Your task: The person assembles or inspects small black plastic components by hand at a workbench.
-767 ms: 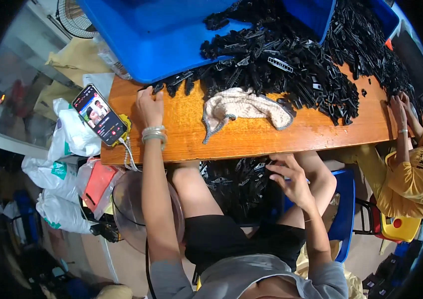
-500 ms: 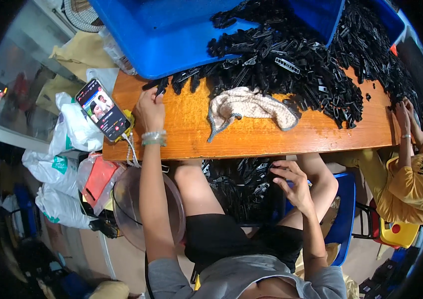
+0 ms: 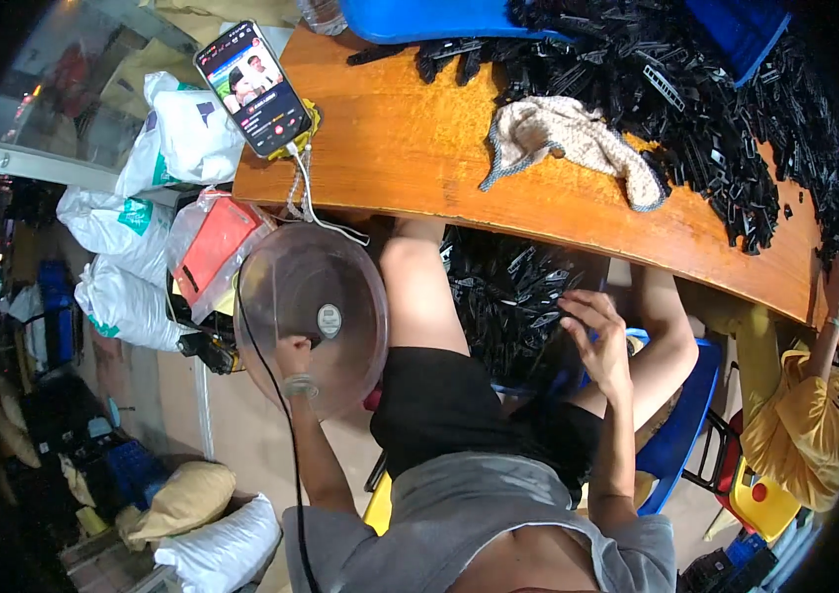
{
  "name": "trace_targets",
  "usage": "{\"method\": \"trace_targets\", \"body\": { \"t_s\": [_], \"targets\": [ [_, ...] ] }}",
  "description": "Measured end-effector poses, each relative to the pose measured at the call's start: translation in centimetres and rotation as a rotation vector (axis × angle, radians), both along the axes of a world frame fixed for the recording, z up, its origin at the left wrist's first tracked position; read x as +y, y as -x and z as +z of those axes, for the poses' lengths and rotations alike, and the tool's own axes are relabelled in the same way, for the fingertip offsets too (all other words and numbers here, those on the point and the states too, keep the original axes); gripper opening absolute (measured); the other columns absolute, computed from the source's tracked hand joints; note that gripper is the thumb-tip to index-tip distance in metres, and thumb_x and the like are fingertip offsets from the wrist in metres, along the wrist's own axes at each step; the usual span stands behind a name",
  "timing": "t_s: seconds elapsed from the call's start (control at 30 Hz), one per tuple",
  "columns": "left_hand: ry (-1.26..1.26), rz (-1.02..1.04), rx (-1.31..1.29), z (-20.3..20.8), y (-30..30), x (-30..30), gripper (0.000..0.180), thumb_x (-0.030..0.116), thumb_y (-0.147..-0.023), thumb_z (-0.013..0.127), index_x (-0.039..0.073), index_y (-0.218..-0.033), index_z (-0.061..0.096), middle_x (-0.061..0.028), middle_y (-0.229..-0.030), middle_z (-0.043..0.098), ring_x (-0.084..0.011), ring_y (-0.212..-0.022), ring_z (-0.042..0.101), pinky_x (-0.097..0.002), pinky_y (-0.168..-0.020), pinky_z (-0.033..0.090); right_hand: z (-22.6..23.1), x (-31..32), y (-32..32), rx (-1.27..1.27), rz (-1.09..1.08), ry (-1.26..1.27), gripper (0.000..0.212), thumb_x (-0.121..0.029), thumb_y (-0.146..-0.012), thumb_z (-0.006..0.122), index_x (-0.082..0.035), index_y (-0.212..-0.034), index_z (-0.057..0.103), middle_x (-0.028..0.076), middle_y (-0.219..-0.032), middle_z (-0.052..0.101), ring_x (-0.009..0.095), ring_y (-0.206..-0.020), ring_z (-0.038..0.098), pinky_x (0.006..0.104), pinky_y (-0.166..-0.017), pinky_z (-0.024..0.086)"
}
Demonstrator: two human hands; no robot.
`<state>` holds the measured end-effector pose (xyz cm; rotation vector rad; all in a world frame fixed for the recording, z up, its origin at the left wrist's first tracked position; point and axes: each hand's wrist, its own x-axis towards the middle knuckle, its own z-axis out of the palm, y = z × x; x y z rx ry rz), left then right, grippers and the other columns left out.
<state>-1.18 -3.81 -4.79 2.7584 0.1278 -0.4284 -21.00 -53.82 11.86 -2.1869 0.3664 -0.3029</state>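
Note:
My left hand (image 3: 295, 356), with a bracelet on the wrist, is at the clear round plastic tub (image 3: 365, 296) beside my left leg. Its fingers are curled closed, and a dark bit shows beside them; I cannot make out what it is. Over my lap, my right hand (image 3: 597, 341) has its fingers bent and the thumb apart from them, with nothing plain between. Near its fingertips, black plastic parts (image 3: 503, 296) fill the space between my knees, below the table edge.
On the wooden table (image 3: 390, 128) lie a crumpled pale cloth (image 3: 578, 138), a heap of black parts (image 3: 706, 148) and a blue bin (image 3: 439, 20). A phone (image 3: 253, 89) with a cable stands at the left edge. White sacks (image 3: 197, 138) are further left; another person (image 3: 815, 415) sits at right.
My left hand has moved from the black parts on the table down to the tub. My right hand stays over my lap. The view has shifted, so the table sits higher in the picture.

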Motion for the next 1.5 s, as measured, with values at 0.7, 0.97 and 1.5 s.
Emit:
{"method": "trace_targets", "body": {
  "t_s": [0.7,0.97,1.5],
  "targets": [
    [1.224,-0.835,0.140,17.3,1.3,-44.0,0.019,-0.002,-0.085,0.063,-0.003,-0.103,0.065,-0.0046,-0.084,0.054,-0.0086,-0.061,0.055,-0.0215,-0.054,0.044,0.9,-17.5,-6.1,-0.204,-0.662,0.662,0.013,-0.012,-0.075,0.071,-0.005,-0.086,0.069,0.009,-0.090,0.056,0.027,-0.090,0.052,0.0384,-0.078,0.041],
    [0.969,-1.004,-0.338,17.6,1.3,-45.4,0.019,0.003,-0.076,0.069,0.000,-0.094,0.063,-0.0121,-0.086,0.052,-0.0304,-0.086,0.052,-0.0395,-0.078,0.043,1.9,-14.1,-4.1,-0.234,-0.695,0.652,0.020,-0.007,-0.077,0.068,-0.005,-0.096,0.061,0.011,-0.092,0.057,0.029,-0.089,0.055,0.0393,-0.076,0.044],
    [0.910,-1.080,-0.437,17.0,0.8,-45.5,0.019,0.005,-0.076,0.070,0.000,-0.093,0.065,-0.0123,-0.089,0.054,-0.0305,-0.086,0.051,-0.0397,-0.077,0.043,2.6,-9.5,-3.6,-0.162,-0.328,-0.542,0.023,-0.015,-0.098,0.051,-0.003,-0.117,0.057,0.000,-0.074,0.056,0.004,-0.056,0.049,0.0174,-0.049,0.035]
  ]
}}
